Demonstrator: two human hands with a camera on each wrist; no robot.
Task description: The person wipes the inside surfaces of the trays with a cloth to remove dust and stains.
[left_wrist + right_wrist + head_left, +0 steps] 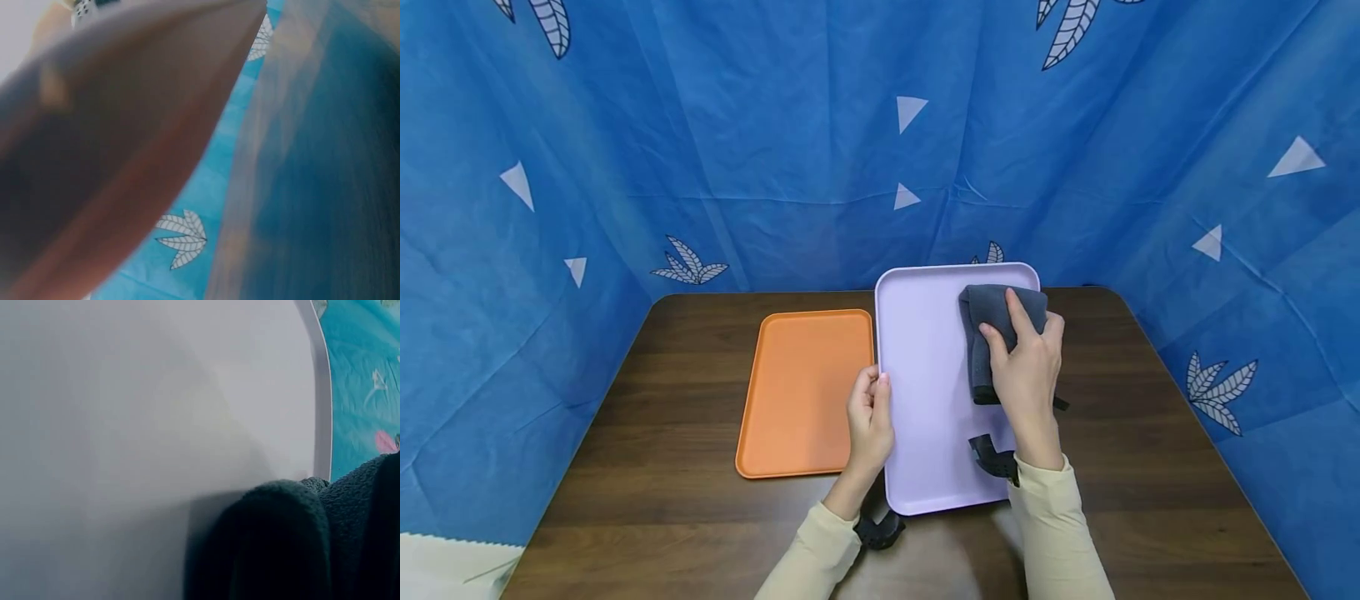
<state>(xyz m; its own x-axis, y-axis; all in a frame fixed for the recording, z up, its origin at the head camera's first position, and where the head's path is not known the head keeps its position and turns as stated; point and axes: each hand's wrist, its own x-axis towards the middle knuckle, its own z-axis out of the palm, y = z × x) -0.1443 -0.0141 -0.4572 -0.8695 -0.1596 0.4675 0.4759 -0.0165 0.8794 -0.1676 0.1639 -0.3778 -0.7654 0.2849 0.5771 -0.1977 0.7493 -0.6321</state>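
A lavender tray is held up at a tilt, its inner face showing in the head view. My left hand grips its left rim, with the thumb on the inner side. Against the upper right part of the tray lies a folded dark grey cloth. My right hand holds this cloth, index finger and thumb spread over it; its other fingers are partly hidden. In the right wrist view the cloth looks dark and thick beside the pale tray surface.
An orange tray lies on the wooden table, just left of the lavender one. Blue curtain with leaf and triangle prints hangs behind and at both sides. A large blurred shape fills much of the left wrist view.
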